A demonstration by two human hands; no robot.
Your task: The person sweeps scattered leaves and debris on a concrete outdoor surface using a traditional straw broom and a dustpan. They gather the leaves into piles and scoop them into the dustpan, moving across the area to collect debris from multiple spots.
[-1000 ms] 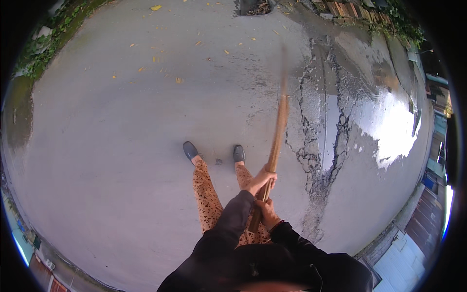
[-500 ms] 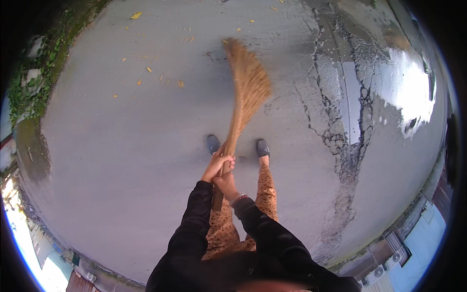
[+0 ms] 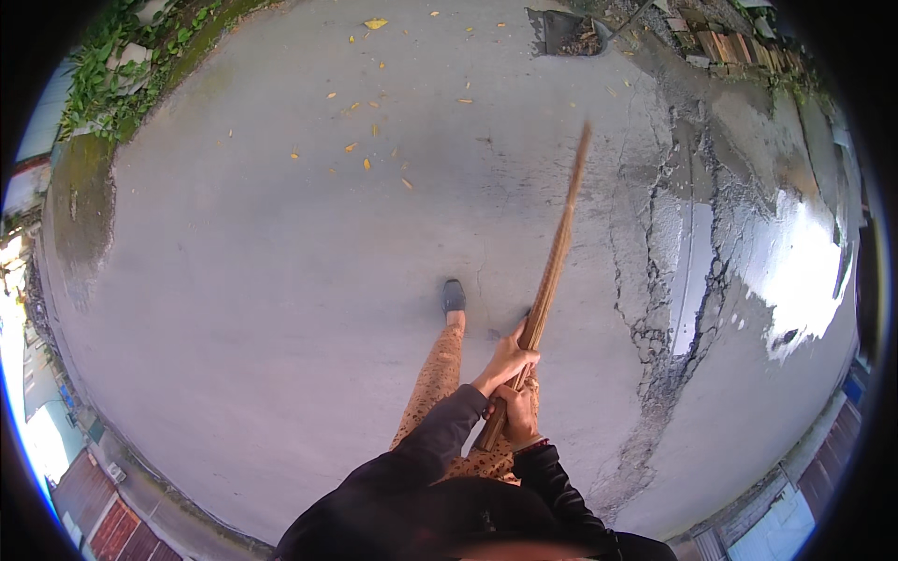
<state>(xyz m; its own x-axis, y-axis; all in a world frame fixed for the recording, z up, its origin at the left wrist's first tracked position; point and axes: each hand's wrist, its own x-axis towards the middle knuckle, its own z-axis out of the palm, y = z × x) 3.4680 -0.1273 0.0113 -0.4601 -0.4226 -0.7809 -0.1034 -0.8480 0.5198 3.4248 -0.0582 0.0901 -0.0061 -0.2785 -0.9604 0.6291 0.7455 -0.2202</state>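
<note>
Both hands are stacked on the broom [image 3: 552,271], one right above the other at its near end. The left hand [image 3: 506,360] is wrapped tight round the shaft higher up, and the right hand [image 3: 513,413] is clamped just below it, nearly touching, close to the butt of the stick. From that grip the broom runs up and away to the right of the hands, slim and blurred toward its far tip, so whether the tip meets the concrete [image 3: 281,280] is hard to tell. Just left of the hands sits a grey shoe [image 3: 454,295] at the end of a patterned trouser leg [image 3: 435,379]. Yellow leaves [image 3: 360,150] lie well beyond the hands, up and left. A dustpan [image 3: 566,33] sits far ahead, past the tip. Cracked, wet ground [image 3: 673,309] spreads off to the right.
</note>
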